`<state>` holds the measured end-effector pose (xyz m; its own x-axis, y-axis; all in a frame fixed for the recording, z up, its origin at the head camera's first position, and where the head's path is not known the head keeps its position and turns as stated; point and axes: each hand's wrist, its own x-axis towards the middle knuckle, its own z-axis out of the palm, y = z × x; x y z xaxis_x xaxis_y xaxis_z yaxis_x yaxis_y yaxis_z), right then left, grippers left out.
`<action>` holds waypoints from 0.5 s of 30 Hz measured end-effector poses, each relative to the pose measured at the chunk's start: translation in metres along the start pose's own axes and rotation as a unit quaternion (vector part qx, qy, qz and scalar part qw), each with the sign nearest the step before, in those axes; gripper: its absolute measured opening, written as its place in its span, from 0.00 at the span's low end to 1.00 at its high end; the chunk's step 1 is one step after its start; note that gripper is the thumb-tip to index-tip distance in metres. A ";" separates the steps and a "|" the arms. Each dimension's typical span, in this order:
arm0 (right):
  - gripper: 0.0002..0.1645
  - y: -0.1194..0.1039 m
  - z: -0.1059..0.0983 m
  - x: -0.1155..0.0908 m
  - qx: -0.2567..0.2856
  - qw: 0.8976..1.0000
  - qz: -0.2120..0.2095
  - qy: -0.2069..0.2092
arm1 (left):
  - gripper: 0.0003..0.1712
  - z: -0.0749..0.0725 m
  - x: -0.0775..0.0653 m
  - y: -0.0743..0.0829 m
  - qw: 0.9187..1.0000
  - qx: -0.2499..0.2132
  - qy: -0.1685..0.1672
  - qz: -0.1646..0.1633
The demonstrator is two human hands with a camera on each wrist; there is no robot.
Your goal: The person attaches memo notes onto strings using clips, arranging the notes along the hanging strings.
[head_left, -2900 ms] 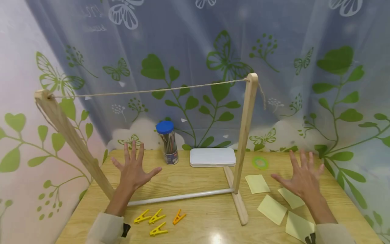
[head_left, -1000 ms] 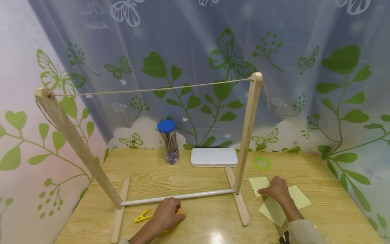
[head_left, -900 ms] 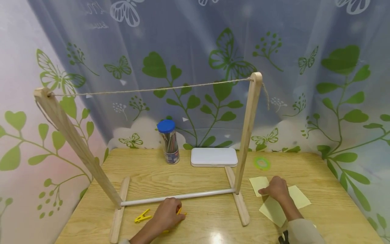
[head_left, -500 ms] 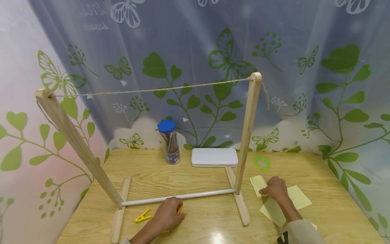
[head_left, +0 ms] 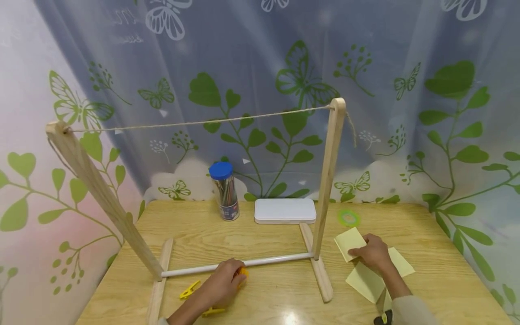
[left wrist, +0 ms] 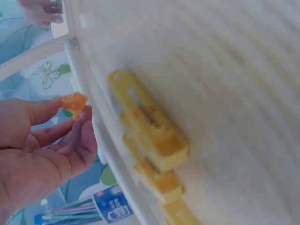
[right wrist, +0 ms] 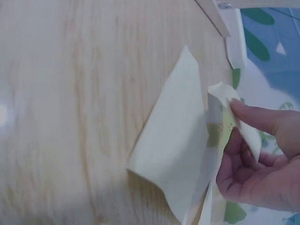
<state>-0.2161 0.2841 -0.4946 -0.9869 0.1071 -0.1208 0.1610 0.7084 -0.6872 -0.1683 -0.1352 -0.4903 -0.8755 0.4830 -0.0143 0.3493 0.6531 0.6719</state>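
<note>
The left hand (head_left: 221,283) has its grip clamped on an orange clothespin (left wrist: 74,101); the right hand (head_left: 375,255) pinches a yellow paper sheet (head_left: 350,243) at its 10 o'clock, well apart, toward the clothespin's 2-to-3 o'clock; twine (head_left: 203,122), running roughly 9-to-3, spans the left hand's 12 o'clock.

- Twelve o'clock on the table (head_left: 280,289): case (head_left: 285,211), with jar (head_left: 225,194) at its nine, ring (head_left: 357,219) at its three.
- Seven o'clock from the case: rod (head_left: 280,260), between left foot (head_left: 165,257) and right foot (head_left: 322,282).
- Seven to eight from the rod: loose clips (head_left: 189,290).
- Three from right foot: loose sheets (head_left: 364,282).
- In left hand (head_left: 225,284): held clip (left wrist: 74,101).
- In right hand (head_left: 375,255): held sheet (head_left: 349,242).
</note>
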 end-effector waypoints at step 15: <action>0.23 -0.004 -0.031 -0.031 0.043 0.999 -0.027 0.006 | 0.17 -0.052 0.011 0.022 0.996 -0.001 0.090 0.030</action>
<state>-0.1865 0.2995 -0.4656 -0.9942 0.0791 -0.0735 0.1074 0.6512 -0.7513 -0.1872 -0.1459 -0.4369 -0.8988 0.4089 0.1581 0.4019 0.6245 0.6697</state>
